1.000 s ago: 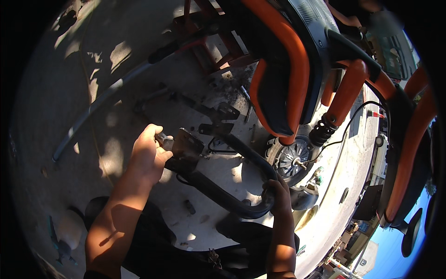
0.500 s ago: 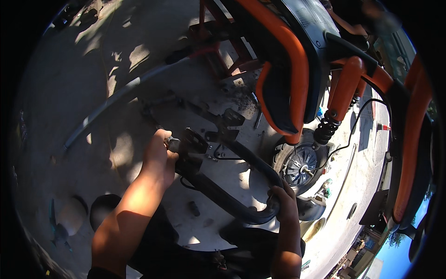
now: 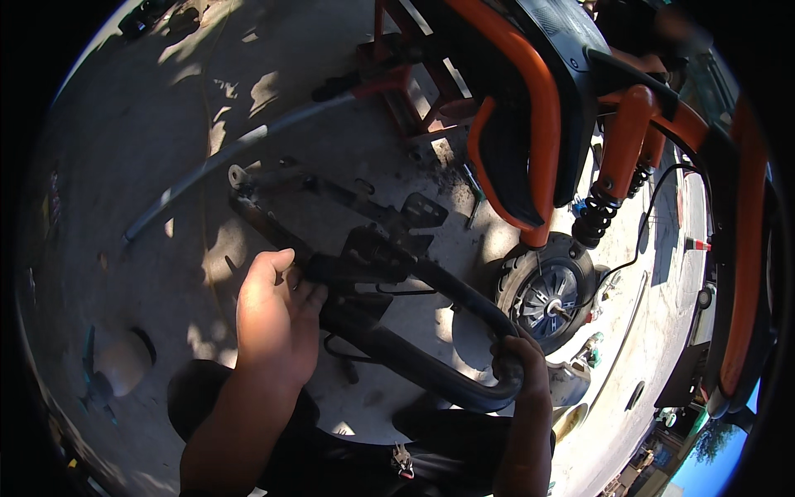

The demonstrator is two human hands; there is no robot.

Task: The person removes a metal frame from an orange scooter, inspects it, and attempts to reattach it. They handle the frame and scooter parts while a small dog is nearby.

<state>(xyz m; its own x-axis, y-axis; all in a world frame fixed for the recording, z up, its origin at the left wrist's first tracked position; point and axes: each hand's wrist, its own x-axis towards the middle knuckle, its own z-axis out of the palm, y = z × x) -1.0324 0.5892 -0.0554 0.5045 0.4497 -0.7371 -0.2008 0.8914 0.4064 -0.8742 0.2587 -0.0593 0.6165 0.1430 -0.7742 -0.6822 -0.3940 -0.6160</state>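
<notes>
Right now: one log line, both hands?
left hand: gripping black tubular frame near bracket | right hand: gripping frame's curved end | nearby: wheel, orange scooter body

left forearm: enters at 7 o'clock, reaches toward 1 o'clock | left hand [image 3: 277, 319]: back up, fingers curled closed in a grasp | right forearm: rises from 5 o'clock | right hand [image 3: 523, 364]: fingers wrapped tight, knuckles toward 12 o'clock
</notes>
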